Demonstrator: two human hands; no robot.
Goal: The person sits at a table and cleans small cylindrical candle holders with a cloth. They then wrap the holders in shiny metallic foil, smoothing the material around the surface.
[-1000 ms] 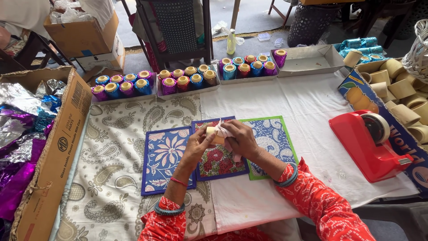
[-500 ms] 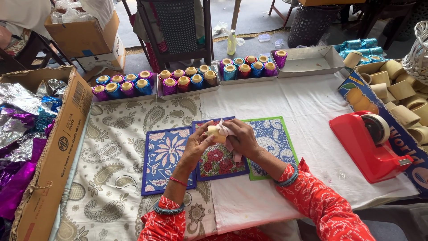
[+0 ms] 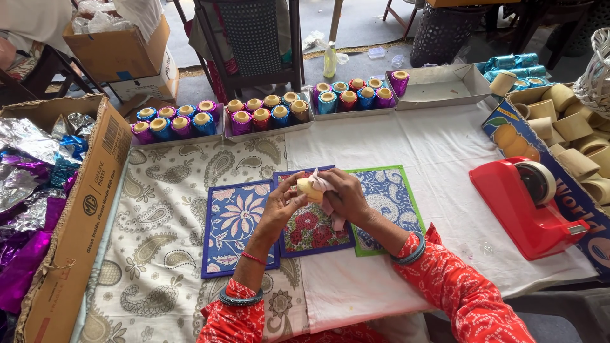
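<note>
While both hands meet above the middle floral mat (image 3: 311, 232), a small cream tube (image 3: 307, 187) sits pinched between left hand (image 3: 283, 204) fingers and right hand (image 3: 342, 195), which also clamps pale pink foil (image 3: 327, 202). Far: trays of wrapped tubes (image 3: 267, 114). Right: red tape dispenser (image 3: 524, 203). Left: cardboard box (image 3: 79, 216) of foil.

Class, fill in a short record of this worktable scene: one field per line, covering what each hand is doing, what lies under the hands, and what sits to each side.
left hand: grips a small cream roll
right hand: on the roll, with a pale pink strip draped over it
under hands: three floral mats on the table cloth
far edge: trays of foil-wrapped rolls
right side: red tape dispenser, box of bare rolls
left side: carton of foil sheets
</note>
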